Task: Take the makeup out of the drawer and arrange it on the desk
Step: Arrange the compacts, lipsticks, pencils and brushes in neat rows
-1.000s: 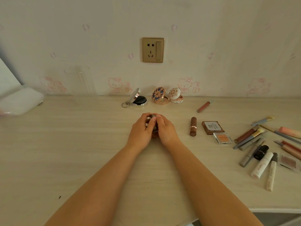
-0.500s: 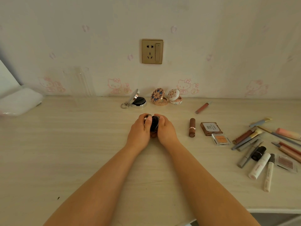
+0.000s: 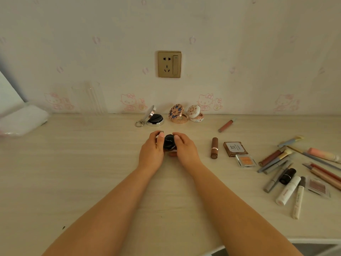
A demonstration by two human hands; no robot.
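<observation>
A small round black compact (image 3: 168, 143) sits between my two hands at the middle of the desk (image 3: 73, 163), its dark lid tilted up toward me. My left hand (image 3: 151, 150) curls round its left side with the thumb on the lid's edge. My right hand (image 3: 184, 149) holds the right side, fingers bent over the top. Three open compacts stand by the wall: a silver one (image 3: 154, 118), a gold patterned one (image 3: 177, 114) and a white floral one (image 3: 196, 113). The drawer is out of view.
A brown lipstick (image 3: 214, 147), a brown palette (image 3: 234, 148) and an orange blush (image 3: 245, 160) lie right of my hands. Several tubes, brushes and pencils (image 3: 287, 174) crowd the right end. A clear holder (image 3: 90, 98) and white cloth (image 3: 22, 121) are far left.
My hands have spread slightly apart around the compact, and its black lid, hidden under my fingers a second ago, now shows tilted up between them.
</observation>
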